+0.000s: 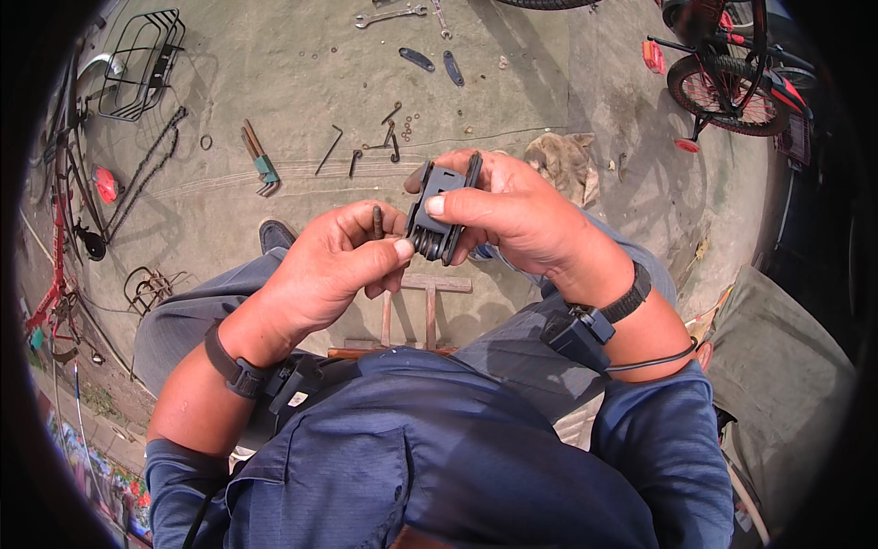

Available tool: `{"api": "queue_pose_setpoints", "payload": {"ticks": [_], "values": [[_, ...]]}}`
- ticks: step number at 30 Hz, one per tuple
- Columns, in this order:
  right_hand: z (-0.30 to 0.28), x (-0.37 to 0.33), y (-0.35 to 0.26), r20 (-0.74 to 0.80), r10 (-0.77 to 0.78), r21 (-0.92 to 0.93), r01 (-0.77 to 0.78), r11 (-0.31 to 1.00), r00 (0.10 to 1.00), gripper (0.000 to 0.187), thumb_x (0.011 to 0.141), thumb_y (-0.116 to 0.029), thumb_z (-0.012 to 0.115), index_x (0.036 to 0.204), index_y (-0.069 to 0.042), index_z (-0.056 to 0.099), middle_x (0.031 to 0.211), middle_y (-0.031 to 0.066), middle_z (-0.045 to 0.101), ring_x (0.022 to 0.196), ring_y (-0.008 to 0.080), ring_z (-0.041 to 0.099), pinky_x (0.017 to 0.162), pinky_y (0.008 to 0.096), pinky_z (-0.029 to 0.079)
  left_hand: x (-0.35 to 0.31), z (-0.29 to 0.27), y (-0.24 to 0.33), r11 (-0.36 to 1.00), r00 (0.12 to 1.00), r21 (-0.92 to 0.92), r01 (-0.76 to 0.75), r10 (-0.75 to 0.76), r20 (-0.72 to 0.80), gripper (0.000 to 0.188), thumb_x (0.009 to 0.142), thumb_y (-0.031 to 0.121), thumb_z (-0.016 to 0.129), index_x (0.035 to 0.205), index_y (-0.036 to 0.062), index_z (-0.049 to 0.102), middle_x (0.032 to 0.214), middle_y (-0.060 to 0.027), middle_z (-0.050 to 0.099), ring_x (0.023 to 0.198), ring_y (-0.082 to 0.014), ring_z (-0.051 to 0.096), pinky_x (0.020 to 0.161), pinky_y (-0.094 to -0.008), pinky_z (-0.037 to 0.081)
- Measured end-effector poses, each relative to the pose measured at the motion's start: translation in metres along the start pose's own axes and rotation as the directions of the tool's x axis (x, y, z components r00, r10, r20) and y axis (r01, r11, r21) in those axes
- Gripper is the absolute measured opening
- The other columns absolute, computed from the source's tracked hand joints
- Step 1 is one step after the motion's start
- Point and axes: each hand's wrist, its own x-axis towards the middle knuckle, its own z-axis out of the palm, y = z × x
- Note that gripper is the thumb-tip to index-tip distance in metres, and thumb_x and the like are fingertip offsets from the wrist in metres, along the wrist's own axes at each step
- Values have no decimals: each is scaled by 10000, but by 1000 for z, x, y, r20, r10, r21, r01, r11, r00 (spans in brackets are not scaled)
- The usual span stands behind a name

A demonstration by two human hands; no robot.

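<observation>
In my right hand (489,206) is a dark grey and black block-shaped piece that looks like a folding multi-tool (443,197), gripped with the thumb on its flat grey face. Stacked rings show at its lower end, between two dark side plates. My left hand (352,252) is closed, thumb and fingers pinched, with the thumb tip against that lower end. A short dark rod (378,222) stands up among the left fingers. Whether it joins the multi-tool cannot be made out.
Beyond my hands lie small hex keys (394,146), an L-shaped key (329,149), a green-holder key set (262,166), two dark oval plates (416,59), spanners (390,16) and a rag (562,165). A black wire rack (142,64) is far left; a bicycle wheel (727,95) is far right.
</observation>
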Motion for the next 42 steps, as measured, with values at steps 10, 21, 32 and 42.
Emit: {"api": "queue_pose_setpoints", "payload": {"ticks": [10,21,32,42], "values": [[0,-2,-1,-20,-4,24,4,1000,1000,449,879,-222,681,1229,33,563,936,55,661,770,101,667,612,239,548,-1,-1,0,999,999,-27,-44,44,9,114,916,123,677,933,42,598,763,13,580,650,-58,536,560,-204,410],[0,0,-2,-9,-72,27,72,997,997,554,883,-246,712,1268,91,500,958,86,656,797,125,656,617,248,578,-1,-3,-1,998,998,-7,-58,58,-21,154,906,113,699,1004,17,628,810,7,609,662,-54,544,566,-202,418],[-2,2,-3,21,-93,13,92,996,995,650,887,-287,733,1305,118,445,1004,98,638,857,132,653,640,254,589,-1,-5,-1,998,998,-5,-57,57,-38,152,900,122,707,996,31,632,789,17,609,661,-56,549,574,-205,420],[-3,3,-3,79,-54,27,52,998,995,649,890,-290,738,1321,101,449,1025,89,634,868,121,644,654,250,581,-2,-5,0,998,998,0,-59,59,-29,167,892,134,720,999,37,637,790,22,611,663,-56,555,580,-203,424]]}}
